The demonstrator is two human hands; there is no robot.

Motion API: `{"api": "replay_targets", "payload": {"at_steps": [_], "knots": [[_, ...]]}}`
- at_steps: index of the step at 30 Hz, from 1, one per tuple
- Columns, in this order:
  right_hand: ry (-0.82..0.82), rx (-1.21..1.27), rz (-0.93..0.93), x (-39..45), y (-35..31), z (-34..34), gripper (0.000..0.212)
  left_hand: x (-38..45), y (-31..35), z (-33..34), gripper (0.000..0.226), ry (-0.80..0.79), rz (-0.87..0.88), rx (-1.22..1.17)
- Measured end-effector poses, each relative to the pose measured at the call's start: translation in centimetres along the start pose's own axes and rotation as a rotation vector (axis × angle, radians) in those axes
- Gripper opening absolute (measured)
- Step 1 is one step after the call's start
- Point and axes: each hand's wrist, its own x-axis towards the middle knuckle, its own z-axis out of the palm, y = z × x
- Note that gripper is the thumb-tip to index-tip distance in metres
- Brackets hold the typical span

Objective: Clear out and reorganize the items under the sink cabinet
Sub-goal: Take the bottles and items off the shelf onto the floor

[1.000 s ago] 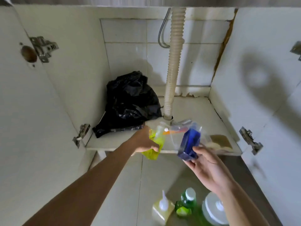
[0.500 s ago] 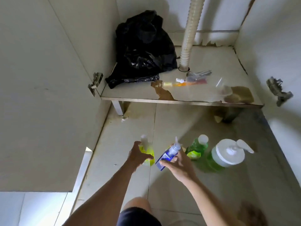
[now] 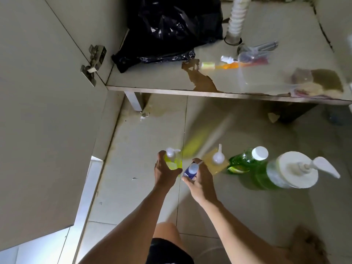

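At nine o'clock a flat, matte cabinet door [image 3: 43, 119] is seen, with a metal hinge [image 3: 94, 60] at its inner edge. Toward twelve o'clock a crinkled, glossy black plastic bag [image 3: 171, 27] is slumped on the cabinet floor [image 3: 152, 77], whose laminate is peeled to a brown, ragged patch near the front edge. Beside the bag a ribbed white drain hose [image 3: 237, 18] is set into the board, and at one o'clock a clear bag of small items [image 3: 249, 58] is lying, blurred.

Low on the tiled floor [image 3: 133, 187], just left of centre, a yellow-green pump bottle [image 3: 172, 161] is gripped by the left hand [image 3: 164, 173], the fingers curled round its translucent body. Just beside it, a small blue pump bottle [image 3: 190, 171] is held tilted in the curled fingers of the right hand [image 3: 200, 181]. Whether either bottle touches the tiles cannot be told.

Toward three o'clock a row is stood on the tiles: a squarish pale-yellow pump bottle [image 3: 217, 162], a green bottle with a white screw cap [image 3: 245, 161], and a large round green jug with a broad white pump lid [image 3: 293, 170].
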Motion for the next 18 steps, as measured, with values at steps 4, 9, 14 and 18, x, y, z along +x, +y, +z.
{"api": "replay_targets", "payload": {"at_steps": [4, 9, 14, 18], "knots": [[0.113, -0.034, 0.04, 1.3, 0.4, 0.3, 0.052, 0.8, -0.2, 0.8, 0.058, 0.038, 0.037, -0.039], [0.146, -0.107, 0.119, 3.6, 1.3, -0.4, 0.05, 1.2, -0.4, 1.5, 0.056, 0.013, 0.071, -0.021], [0.081, -0.186, 0.16, 3.8, 1.5, -1.0, 0.046, 1.1, -0.5, 2.1, 0.065, -0.049, 0.123, 0.016], [-0.014, -0.18, 0.236, 2.7, 0.8, -2.0, 0.041, 0.6, 0.2, 1.4, 0.09, -0.137, 0.103, 0.056]]}}
